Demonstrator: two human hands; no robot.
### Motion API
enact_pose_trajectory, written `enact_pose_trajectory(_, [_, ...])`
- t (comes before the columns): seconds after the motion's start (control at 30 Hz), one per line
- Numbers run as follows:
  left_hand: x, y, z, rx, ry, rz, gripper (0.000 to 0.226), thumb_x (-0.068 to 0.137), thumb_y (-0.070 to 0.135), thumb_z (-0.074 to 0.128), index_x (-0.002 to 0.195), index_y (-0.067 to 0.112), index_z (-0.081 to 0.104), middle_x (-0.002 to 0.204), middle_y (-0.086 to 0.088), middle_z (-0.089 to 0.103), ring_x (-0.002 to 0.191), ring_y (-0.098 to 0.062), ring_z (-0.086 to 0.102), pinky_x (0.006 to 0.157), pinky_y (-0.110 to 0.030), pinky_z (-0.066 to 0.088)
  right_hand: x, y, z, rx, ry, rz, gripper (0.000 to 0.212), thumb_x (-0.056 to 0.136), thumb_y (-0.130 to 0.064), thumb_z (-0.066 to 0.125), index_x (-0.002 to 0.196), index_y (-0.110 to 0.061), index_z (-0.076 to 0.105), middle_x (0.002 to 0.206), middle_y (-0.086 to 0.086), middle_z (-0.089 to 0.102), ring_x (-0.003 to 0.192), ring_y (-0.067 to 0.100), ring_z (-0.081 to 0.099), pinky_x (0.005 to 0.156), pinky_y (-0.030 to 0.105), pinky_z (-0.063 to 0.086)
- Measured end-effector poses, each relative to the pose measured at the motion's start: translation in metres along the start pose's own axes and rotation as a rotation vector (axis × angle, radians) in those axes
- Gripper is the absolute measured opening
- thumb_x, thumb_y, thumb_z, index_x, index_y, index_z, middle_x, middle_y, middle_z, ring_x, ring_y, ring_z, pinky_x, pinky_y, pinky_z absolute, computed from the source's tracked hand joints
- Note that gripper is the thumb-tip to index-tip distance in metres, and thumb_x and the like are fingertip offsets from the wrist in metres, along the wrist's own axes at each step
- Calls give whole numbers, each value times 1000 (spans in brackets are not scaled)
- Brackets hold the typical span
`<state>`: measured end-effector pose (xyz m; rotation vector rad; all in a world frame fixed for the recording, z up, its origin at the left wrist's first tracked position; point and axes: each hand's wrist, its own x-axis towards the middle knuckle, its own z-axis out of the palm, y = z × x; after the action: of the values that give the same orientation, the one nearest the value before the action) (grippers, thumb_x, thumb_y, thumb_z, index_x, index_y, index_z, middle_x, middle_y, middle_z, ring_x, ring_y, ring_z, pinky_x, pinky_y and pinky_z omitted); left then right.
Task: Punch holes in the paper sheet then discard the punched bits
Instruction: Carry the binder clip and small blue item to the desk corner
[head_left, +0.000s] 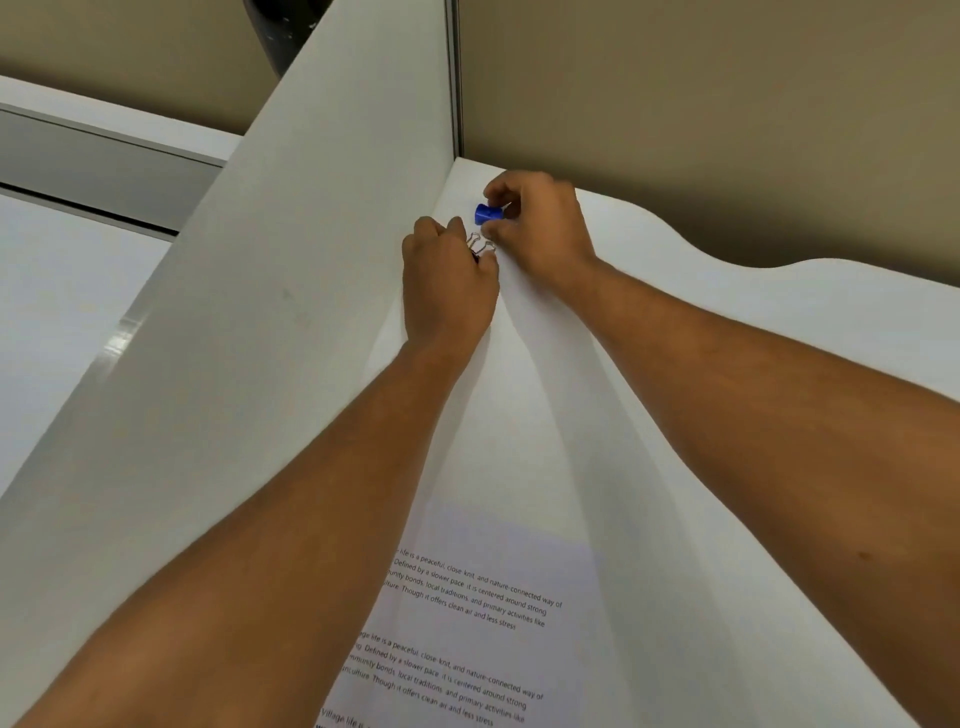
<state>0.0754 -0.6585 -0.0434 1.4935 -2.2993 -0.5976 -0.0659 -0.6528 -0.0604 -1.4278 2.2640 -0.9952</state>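
Paper sheet (457, 613): it lies flat on the white desk (779, 364), close to the person, with black printed lines on it. It runs up between the two arms.

How the paper feels: I think it is very light, thin and bendy. It can crease or tear, so it is best held near an edge and kept flat.

Blue thing (488, 213): small, round and blue, at the far corner of the desk by the wall. It may be a little hole punch, but I cannot tell for sure. It looks hard and light, and smooth, so it could slip.

Right hand (540, 228): the thumb and fingers are pinched around the blue thing, top and bottom.

Left hand (447, 280): the fingers are curled in and hold a black clip (480, 247) with silver wire handles, just beside the blue thing.

Clip: stiff and springy, I think. Hold it by the wire handles.

Divider (260, 312): a tall white board stands on the left, right next to the left arm.

Punched bits: none can be seen. No holes show in the paper yet.
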Motion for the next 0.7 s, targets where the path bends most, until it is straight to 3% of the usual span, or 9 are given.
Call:
enact_pose_trajectory(0.17, [-9, 2, -3, 6, -3, -49, 19, 101, 21, 60, 108, 4, 65, 115, -16, 60, 111, -30, 56, 80, -27, 36, -4, -2, -4, 27, -25, 12, 38, 84, -9, 80, 122, -12, 73, 113, 1, 75, 95, 6, 65, 96, 25, 57])
enact_pose_trajectory(0.33, [-20, 9, -14, -60, -44, -103, 28, 99, 29, 67, 110, 4, 63, 122, -14, 56, 113, -27, 56, 83, -25, 39, -19, -8, -18, 73, -20, 97, 53, 88, -12, 80, 138, -18, 63, 136, 2, 66, 104, 10, 62, 91, 18, 49])
enact_pose_trajectory(0.43, [-42, 8, -24, -54, -53, -86, 48, 98, 39, 72, 133, 8, 60, 135, -11, 52, 125, -28, 53, 100, -32, 49, -55, -12, -38, 131, 77, 157, 45, 93, -11, 76, 135, -19, 63, 133, -6, 65, 102, 11, 64, 83, 7, 46])
enact_pose_trajectory(0.53, [-85, 8, -37, -34, -6, -32, 70, 100, 49, 66, 158, 14, 46, 152, -9, 47, 139, -26, 46, 113, -39, 44, -131, -21, -61, 193, 227, 192, 34, 100, -14, 66, 133, -22, 64, 126, -17, 61, 104, 6, 63, 82, 1, 45])
enact_pose_trajectory(0.63, [-142, 14, -48, -83, -26, 66, 70, 103, 52, 59, 162, 18, 41, 163, -9, 43, 150, -27, 41, 120, -45, 42, -227, -27, -82, 164, 285, 231, 30, 103, -21, 62, 132, -31, 63, 129, -22, 61, 110, -2, 63, 96, 14, 51])
enact_pose_trajectory(0.7, [-182, 21, -53, -91, -69, 178, 72, 104, 55, 54, 164, 19, 37, 170, -10, 37, 157, -30, 35, 127, -51, 35, -287, -30, -93, 68, 270, 230, 33, 104, -22, 62, 136, -33, 61, 136, -20, 60, 123, 2, 60, 107, 24, 49])
